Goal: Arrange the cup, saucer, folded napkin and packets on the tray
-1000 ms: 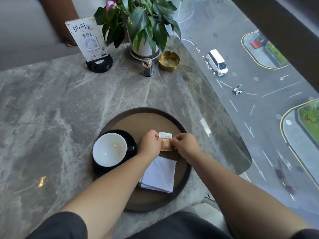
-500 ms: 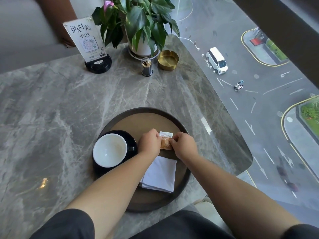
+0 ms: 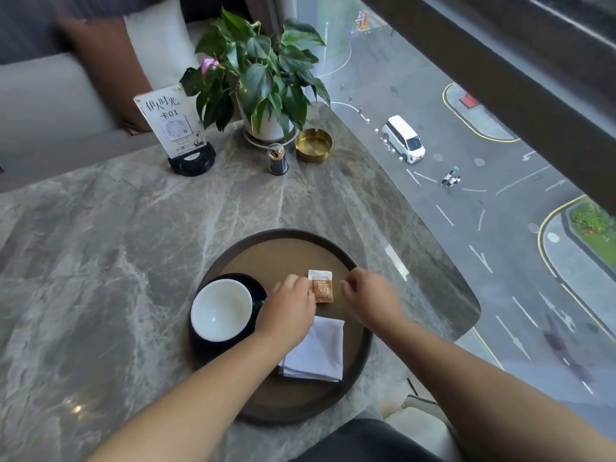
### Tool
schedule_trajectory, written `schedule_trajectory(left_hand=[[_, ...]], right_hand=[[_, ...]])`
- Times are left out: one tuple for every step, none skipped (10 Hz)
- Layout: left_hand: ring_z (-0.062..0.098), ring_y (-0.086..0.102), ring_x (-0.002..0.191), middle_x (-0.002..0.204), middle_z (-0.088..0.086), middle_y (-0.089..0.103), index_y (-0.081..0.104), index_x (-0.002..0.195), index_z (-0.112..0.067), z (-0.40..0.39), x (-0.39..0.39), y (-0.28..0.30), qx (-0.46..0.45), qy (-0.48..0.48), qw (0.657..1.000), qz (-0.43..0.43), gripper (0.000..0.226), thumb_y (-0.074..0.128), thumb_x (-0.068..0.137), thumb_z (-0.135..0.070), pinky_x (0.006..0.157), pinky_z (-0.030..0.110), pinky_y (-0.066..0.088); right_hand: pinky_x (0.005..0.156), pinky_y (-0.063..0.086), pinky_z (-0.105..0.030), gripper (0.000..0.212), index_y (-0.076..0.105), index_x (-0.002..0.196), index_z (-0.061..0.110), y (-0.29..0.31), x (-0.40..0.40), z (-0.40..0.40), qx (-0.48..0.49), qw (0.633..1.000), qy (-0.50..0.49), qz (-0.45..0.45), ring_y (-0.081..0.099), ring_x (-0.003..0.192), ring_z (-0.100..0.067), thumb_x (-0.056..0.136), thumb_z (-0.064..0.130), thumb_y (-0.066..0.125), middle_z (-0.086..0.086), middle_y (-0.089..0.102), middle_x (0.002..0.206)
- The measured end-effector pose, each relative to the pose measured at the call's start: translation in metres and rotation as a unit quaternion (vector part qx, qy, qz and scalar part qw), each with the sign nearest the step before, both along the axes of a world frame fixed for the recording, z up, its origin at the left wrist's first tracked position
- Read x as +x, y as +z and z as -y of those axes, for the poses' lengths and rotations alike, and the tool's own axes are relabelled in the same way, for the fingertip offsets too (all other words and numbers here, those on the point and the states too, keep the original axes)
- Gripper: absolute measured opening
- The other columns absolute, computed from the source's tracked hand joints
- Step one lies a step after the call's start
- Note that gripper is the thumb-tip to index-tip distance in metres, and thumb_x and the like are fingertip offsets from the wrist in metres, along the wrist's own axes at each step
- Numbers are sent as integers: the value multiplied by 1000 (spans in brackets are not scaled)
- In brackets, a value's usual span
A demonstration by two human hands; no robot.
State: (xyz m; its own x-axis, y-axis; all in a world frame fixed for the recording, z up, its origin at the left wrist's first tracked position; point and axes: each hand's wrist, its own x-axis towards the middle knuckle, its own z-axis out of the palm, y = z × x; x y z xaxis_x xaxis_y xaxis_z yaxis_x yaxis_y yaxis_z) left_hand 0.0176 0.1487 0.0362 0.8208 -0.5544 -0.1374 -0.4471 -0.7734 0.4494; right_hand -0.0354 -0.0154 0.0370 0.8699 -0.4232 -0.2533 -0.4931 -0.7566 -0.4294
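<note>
1. Sitting on the big stone table (image 3: 133, 248) is a round tray (image 3: 361, 341), and all the task's things are on it now.
2. The cup (image 3: 220, 310) rests on its dark saucer (image 3: 253, 283), just past the left hand's (image 3: 288, 311) wrist side, touching or nearly touching that hand.
3. The napkin (image 3: 316, 351) lies folded on the tray, under and behind both wrists.
4. The packets (image 3: 321, 285) lie flat between the two hands. A white one peeks out from under a brown one.
5. The left hand's fingers (image 3: 286, 282) are curled loose, right beside the packets. I cannot tell if they touch. They pinch nothing I can see.
6. The right hand's (image 3: 370, 295) fingers (image 3: 346, 285) are curled too, with a small gap to the packets. They hold nothing.
7. I think the step now is the last tidy-up of the packets. Next, the hands should lift away slowly, so they do not bump the cup or push the packets crooked.
8. Far past the fingertips stand a plant (image 3: 256, 75), a sign (image 3: 171, 123), a gold dish (image 3: 313, 145) and a little jar (image 3: 277, 159). They are well apart from the tray, so nothing is in the way.
</note>
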Motion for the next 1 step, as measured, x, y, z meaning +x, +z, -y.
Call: schedule_trajectory(left_hand=[[26, 55, 92, 103, 4, 58, 54, 102, -17, 0, -2, 11, 68, -91, 994, 7, 22, 38, 95, -31, 71, 39, 46]], right_hand=[[54, 40, -29, 26, 51, 73, 13, 19, -7, 2, -42, 990, 91, -103, 55, 70, -24, 90, 32, 46, -4, 61, 78]])
